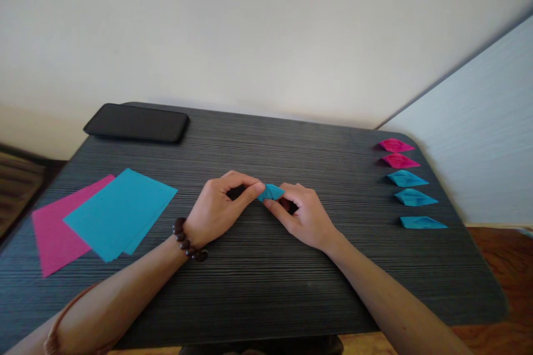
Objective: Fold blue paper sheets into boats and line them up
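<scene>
Blue paper [272,192] between both grips [215,209] [306,215]

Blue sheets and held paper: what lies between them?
In the head view, bare table, then the left hand, touching the held paper.

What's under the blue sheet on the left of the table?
Beneath the top blue sheet, pink paper sticks out on the left, and a sliver of more blue paper at the lower right. The rest is covered, so I can't tell how many sheets there are.
</scene>
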A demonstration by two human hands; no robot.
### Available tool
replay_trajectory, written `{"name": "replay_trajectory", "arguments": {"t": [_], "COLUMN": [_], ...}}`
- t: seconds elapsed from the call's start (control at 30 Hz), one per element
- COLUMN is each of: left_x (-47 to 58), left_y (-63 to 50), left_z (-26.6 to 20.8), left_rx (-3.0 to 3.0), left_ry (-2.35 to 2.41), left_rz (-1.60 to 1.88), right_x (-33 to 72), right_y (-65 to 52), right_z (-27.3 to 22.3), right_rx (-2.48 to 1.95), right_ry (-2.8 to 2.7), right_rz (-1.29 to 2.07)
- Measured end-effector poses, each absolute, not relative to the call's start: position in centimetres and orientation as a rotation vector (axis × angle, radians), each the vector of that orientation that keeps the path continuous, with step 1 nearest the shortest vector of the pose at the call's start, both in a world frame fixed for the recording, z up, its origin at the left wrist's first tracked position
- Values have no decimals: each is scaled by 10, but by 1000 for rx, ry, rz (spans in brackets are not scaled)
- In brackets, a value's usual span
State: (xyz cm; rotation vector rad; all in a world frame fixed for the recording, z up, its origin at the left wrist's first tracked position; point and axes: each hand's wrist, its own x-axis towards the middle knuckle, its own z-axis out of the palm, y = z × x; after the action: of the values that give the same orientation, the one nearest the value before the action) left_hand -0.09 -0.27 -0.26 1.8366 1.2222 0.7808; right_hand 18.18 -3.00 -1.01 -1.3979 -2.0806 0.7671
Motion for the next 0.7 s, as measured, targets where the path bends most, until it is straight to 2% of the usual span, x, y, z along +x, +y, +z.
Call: {"name": "replay_trajectory", "arguments": {"t": [0.4, 0.7], "left_x": [-1, -1], "left_y": [-1, 0], "left_z": [-3, -2], "left_rx": [1759, 1750], "left_ry": [1116, 1032], "left_rz": [711, 731], "right_x": [186, 184], "right_y": [-28, -30], "right_z": [-9, -8], "right_rx": [-1195, -1203], "right_ry": [-2224, -2224], "right_rz": [855, 915]}}
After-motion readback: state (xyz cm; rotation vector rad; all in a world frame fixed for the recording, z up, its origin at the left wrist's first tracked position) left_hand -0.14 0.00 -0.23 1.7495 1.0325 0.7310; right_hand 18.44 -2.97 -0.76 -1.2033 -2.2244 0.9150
